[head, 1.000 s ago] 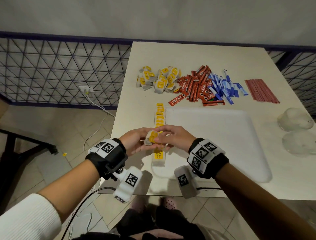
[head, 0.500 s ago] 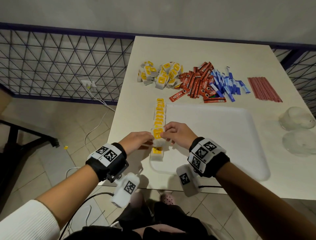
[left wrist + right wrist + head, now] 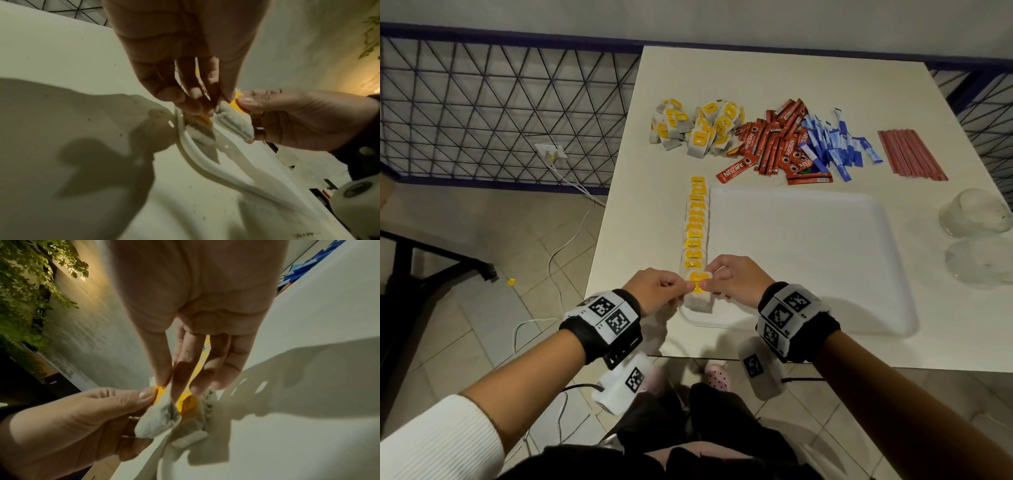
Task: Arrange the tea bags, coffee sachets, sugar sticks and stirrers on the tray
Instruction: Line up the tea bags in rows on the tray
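A white tray (image 3: 825, 260) lies on the table, with a row of yellow-tagged tea bags (image 3: 695, 226) overlapping along its left edge. At the near end of that row, both hands pinch one tea bag (image 3: 698, 284) by its yellow tag: my left hand (image 3: 657, 289) from the left, my right hand (image 3: 732, 281) from the right. In the left wrist view the tea bag (image 3: 234, 120) hangs between the fingertips just above the tray rim (image 3: 197, 152). The right wrist view has the same tea bag (image 3: 160, 417) at the fingertips. Beyond the tray lie loose tea bags (image 3: 695, 128), red coffee sachets (image 3: 774, 144), blue sugar sticks (image 3: 835, 144) and red stirrers (image 3: 909, 154).
Two clear glass cups (image 3: 976, 212) lie on the table right of the tray. The table's left edge runs close to the tea bag row, with tiled floor, cables and a wire fence (image 3: 500, 113) beyond it. The table's near edge is just under my wrists.
Both hands have carried the tea bag down and forward from above the table's near edge to the near end of the row on the tray.
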The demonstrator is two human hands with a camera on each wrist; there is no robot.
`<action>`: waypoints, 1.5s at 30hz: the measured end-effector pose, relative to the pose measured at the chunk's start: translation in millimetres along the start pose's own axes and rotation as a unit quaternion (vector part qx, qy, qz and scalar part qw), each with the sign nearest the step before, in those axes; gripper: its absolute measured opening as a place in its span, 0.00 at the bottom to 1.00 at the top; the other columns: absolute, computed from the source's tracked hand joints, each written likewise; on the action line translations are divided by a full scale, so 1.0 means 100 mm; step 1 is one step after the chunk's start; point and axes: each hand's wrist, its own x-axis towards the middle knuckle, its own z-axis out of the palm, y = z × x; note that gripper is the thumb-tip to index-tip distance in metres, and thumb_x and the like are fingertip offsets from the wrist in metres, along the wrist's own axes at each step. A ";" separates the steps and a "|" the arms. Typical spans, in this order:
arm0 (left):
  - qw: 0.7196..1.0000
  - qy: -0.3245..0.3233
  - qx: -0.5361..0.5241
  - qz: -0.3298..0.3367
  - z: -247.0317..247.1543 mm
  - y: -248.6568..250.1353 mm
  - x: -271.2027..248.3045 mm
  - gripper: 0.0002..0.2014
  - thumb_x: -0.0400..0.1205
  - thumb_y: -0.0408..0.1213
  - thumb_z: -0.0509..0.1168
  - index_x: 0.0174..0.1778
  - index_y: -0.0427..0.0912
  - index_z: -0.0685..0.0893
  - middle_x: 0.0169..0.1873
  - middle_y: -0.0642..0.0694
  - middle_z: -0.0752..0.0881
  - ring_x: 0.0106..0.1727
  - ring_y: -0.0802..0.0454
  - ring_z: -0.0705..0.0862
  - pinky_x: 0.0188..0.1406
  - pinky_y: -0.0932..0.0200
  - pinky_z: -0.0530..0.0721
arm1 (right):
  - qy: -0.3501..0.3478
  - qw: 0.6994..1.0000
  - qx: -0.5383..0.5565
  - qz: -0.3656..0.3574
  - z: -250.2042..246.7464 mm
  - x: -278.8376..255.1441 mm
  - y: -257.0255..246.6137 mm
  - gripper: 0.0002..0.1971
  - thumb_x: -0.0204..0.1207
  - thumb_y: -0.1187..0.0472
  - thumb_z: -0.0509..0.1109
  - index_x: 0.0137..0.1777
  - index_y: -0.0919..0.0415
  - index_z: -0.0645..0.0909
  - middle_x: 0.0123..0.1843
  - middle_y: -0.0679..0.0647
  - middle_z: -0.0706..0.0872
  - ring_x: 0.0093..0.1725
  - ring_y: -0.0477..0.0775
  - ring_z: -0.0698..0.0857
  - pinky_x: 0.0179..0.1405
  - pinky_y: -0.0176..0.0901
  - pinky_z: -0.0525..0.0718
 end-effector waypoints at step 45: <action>0.971 0.020 0.237 0.036 -0.96 0.62 0.57 0.12 0.76 0.50 0.69 0.35 0.50 0.74 0.32 0.55 0.76 0.40 0.53 0.76 0.30 0.63 0.69 | 0.204 0.976 -0.062 0.047 -0.59 0.51 -0.69 0.10 0.77 0.56 0.69 0.51 0.59 0.72 0.33 0.51 0.82 0.30 0.48 0.77 0.27 0.39 0.75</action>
